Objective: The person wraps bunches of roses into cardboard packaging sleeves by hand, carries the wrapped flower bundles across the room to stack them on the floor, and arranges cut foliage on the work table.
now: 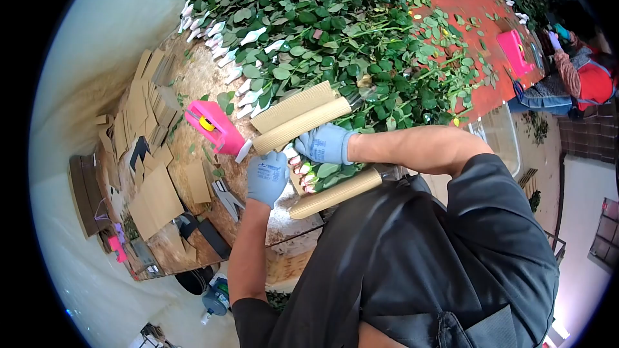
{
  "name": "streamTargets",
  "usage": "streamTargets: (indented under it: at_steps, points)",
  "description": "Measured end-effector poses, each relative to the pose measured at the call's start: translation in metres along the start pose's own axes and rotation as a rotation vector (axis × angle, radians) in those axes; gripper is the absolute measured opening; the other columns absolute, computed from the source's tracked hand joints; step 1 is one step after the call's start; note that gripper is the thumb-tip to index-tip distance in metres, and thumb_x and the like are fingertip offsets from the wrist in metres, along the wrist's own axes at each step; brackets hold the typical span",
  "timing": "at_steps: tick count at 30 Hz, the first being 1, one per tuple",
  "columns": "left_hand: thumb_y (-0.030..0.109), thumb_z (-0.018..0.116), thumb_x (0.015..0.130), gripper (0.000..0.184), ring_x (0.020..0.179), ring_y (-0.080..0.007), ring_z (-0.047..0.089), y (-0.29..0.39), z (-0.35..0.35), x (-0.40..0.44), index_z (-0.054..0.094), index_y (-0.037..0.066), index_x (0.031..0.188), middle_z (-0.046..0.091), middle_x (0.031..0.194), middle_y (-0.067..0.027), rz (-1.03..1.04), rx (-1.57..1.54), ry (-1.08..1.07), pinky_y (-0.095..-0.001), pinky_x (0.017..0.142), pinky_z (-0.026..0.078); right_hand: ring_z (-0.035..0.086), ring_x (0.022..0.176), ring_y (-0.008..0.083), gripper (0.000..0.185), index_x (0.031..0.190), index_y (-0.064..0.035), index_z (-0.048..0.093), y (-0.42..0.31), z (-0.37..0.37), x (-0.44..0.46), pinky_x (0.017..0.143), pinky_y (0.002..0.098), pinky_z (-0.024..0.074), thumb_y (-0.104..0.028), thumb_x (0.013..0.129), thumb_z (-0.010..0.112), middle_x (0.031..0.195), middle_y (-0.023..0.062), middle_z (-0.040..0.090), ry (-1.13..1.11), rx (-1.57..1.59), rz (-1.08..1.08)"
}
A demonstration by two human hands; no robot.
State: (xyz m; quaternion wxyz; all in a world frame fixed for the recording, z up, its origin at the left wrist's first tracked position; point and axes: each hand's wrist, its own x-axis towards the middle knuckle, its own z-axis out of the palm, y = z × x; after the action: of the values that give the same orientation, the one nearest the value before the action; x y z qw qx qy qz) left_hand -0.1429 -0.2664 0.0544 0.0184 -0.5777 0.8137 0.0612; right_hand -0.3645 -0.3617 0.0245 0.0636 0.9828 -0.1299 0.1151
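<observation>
Worn, brown-stained tabletop (200, 77) carried flat tan cardboard sheets (155, 203) at left and a leafy green heap of rose stems (322, 32) on the far side. Pink-and-white rosebuds (305, 173) lay near, beside ribbed tan corrugated cardboard (338, 194). Grey-gloved, the left hand (267, 177) curled at their left, the right hand (325, 144) at their far side; whether either gripped, I couldn't tell. Petals looked light and easily bruised, the cardboard springy: better held by its ribbed wall.

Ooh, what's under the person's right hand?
Pinkish-white flower buds and green leaves peek out beside the right hand. What lies directly beneath it is covered, so I can't tell.
</observation>
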Motion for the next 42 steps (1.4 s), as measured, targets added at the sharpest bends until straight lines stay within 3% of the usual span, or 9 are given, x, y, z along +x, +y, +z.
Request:
streamTargets:
  at_steps: [13, 15, 19, 23, 26, 29, 33, 36, 42]
  points:
    - [0.026, 0.066, 0.081, 0.016, 0.079, -0.0317, 0.067, -0.037, 0.016, -0.038, 0.063, 0.011, 0.086, 0.066, 0.080, -0.0119, -0.091, 0.027, 0.012, -0.0473, 0.072, 0.050, 0.068, 0.076, 0.0281, 0.016, 0.097, -0.0045, 0.063, 0.006, -0.007, 0.000, 0.063, 0.0405, 0.0533, -0.018, 0.088, 0.058, 0.087, 0.0141, 0.065, 0.018, -0.016, -0.013]
    - [0.029, 0.067, 0.083, 0.020, 0.083, -0.0317, 0.068, -0.068, 0.020, -0.066, 0.065, 0.009, 0.089, 0.068, 0.083, -0.0129, -0.296, 0.058, -0.084, -0.0474, 0.075, 0.052, 0.068, 0.077, 0.0285, 0.017, 0.098, -0.0045, 0.063, 0.005, -0.002, -0.001, 0.064, 0.0409, 0.0536, -0.018, 0.089, 0.058, 0.088, 0.0141, 0.066, 0.010, -0.022, -0.010]
    - [0.033, 0.067, 0.086, 0.026, 0.087, -0.0319, 0.070, -0.053, -0.036, -0.074, 0.068, 0.009, 0.095, 0.071, 0.091, -0.0130, -0.542, 0.080, -0.304, -0.0470, 0.078, 0.054, 0.069, 0.077, 0.0301, 0.017, 0.099, -0.0047, 0.063, 0.007, -0.006, 0.001, 0.065, 0.0426, 0.0548, -0.018, 0.090, 0.057, 0.089, 0.0141, 0.067, 0.026, 0.058, 0.000]
    - [0.030, 0.062, 0.093, 0.038, 0.097, -0.0355, 0.068, 0.020, -0.073, -0.040, 0.069, 0.008, 0.123, 0.070, 0.117, -0.0149, -0.196, -0.382, -0.033, -0.0485, 0.088, 0.053, 0.069, 0.078, 0.0311, 0.017, 0.099, -0.0049, 0.063, 0.004, -0.007, 0.002, 0.066, 0.0432, 0.0554, -0.018, 0.090, 0.058, 0.089, 0.0143, 0.067, 0.009, 0.044, 0.018]
    - [0.026, 0.058, 0.096, 0.041, 0.105, -0.0373, 0.065, 0.046, -0.049, -0.016, 0.065, 0.008, 0.132, 0.065, 0.131, -0.0134, 0.039, -0.356, -0.009, -0.0499, 0.095, 0.051, 0.069, 0.079, 0.0306, 0.016, 0.100, -0.0051, 0.063, 0.006, -0.009, 0.003, 0.067, 0.0425, 0.0555, -0.017, 0.090, 0.058, 0.089, 0.0141, 0.067, 0.025, 0.079, 0.009]
    - [0.024, 0.056, 0.097, 0.041, 0.110, -0.0378, 0.063, 0.054, -0.038, -0.014, 0.062, 0.008, 0.134, 0.061, 0.140, -0.0102, -0.025, -0.390, -0.114, -0.0502, 0.099, 0.048, 0.069, 0.080, 0.0305, 0.017, 0.102, -0.0058, 0.064, 0.004, -0.012, 0.002, 0.067, 0.0420, 0.0552, -0.017, 0.090, 0.058, 0.090, 0.0137, 0.067, -0.023, 0.082, 0.011]
    - [0.023, 0.057, 0.097, 0.044, 0.100, -0.0371, 0.067, 0.058, -0.040, -0.017, 0.059, 0.009, 0.138, 0.060, 0.142, -0.0106, -0.062, -0.374, -0.167, -0.0497, 0.093, 0.052, 0.069, 0.081, 0.0313, 0.020, 0.107, -0.0074, 0.066, -0.008, -0.018, 0.001, 0.067, 0.0413, 0.0543, -0.021, 0.096, 0.056, 0.094, 0.0139, 0.067, 0.066, 0.064, 0.029]
    - [0.024, 0.056, 0.098, 0.043, 0.099, -0.0368, 0.069, 0.060, -0.043, -0.020, 0.059, 0.009, 0.139, 0.058, 0.146, -0.0101, -0.136, -0.438, -0.201, -0.0485, 0.092, 0.054, 0.070, 0.081, 0.0313, 0.021, 0.108, -0.0076, 0.068, -0.008, -0.021, 0.005, 0.065, 0.0417, 0.0530, -0.021, 0.096, 0.056, 0.095, 0.0170, 0.068, -0.188, 0.092, 0.139]
    - [0.026, 0.054, 0.099, 0.044, 0.107, -0.0361, 0.069, 0.059, -0.034, -0.026, 0.059, 0.010, 0.140, 0.056, 0.150, -0.0085, -0.209, -0.515, -0.210, -0.0469, 0.096, 0.054, 0.070, 0.078, 0.0303, 0.018, 0.104, -0.0085, 0.070, -0.007, -0.033, 0.006, 0.063, 0.0412, 0.0531, -0.018, 0.094, 0.058, 0.095, 0.0175, 0.068, -0.234, 0.012, 0.106]
